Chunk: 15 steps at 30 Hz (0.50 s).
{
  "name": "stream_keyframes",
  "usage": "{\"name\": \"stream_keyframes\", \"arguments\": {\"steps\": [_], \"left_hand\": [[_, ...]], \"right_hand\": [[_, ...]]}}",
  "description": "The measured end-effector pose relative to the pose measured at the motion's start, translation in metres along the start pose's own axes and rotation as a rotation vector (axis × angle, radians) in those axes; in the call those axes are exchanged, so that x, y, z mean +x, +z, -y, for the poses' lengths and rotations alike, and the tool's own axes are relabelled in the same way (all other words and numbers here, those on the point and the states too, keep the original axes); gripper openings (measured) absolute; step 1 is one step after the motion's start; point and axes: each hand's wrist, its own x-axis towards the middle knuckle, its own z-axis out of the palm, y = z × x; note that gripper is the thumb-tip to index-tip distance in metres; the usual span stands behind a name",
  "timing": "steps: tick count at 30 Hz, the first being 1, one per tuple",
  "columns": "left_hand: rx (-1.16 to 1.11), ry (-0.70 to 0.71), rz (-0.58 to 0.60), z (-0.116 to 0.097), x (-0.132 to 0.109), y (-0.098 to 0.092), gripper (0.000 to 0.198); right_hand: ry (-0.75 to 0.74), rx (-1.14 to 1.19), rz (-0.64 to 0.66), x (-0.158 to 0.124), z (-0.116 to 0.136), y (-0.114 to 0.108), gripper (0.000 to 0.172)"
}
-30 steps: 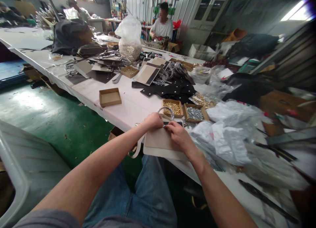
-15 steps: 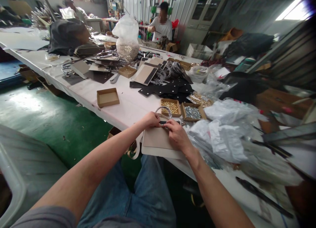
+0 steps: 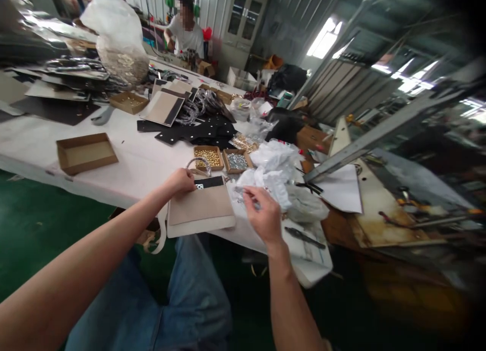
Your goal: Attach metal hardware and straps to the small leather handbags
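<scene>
A beige bag panel (image 3: pixel 201 207) with a black strip along its top lies at the table's front edge, on a paler sheet. My left hand (image 3: pixel 181 183) is closed on the panel's top left corner, beside a handle (image 3: pixel 205 163) in clear wrapping. A small bright metal piece (image 3: pixel 199 186) shows on the black strip. My right hand (image 3: pixel 262 211) is off the panel to its right, above the table near white plastic bags (image 3: pixel 273 163). Its fingers are pinched together; whether something small is in them cannot be made out.
Behind the panel stand a box of gold-coloured fittings (image 3: pixel 208 158) and a box of silver ones (image 3: pixel 237 161). Black pieces with studs (image 3: pixel 201 133) lie farther back. A cardboard tray (image 3: pixel 87 153) is at left, a dark tool (image 3: pixel 304 237) at right. A co-worker (image 3: pixel 186 32) sits across the table.
My right hand has left the panel's top edge and moved right, toward the plastic bags. My left hand keeps its hold on the panel. The view has turned to the right.
</scene>
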Motion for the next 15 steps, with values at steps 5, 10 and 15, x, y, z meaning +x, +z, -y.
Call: {"name": "stream_keyframes", "arguments": {"steps": [5, 10, 15], "left_hand": [[-0.004, 0.003, 0.009, 0.004, 0.002, -0.002, 0.018], [0.050, 0.014, 0.039, -0.007, -0.014, -0.014, 0.021], [0.025, -0.014, 0.026, -0.006, -0.018, -0.019, 0.028]], "right_hand": [[0.364, -0.413, 0.089, -0.084, -0.100, -0.133, 0.041], [0.410, -0.381, 0.319, -0.123, -0.188, -0.158, 0.050], [0.327, -0.325, 0.024, -0.112, -0.156, -0.147, 0.023]]}}
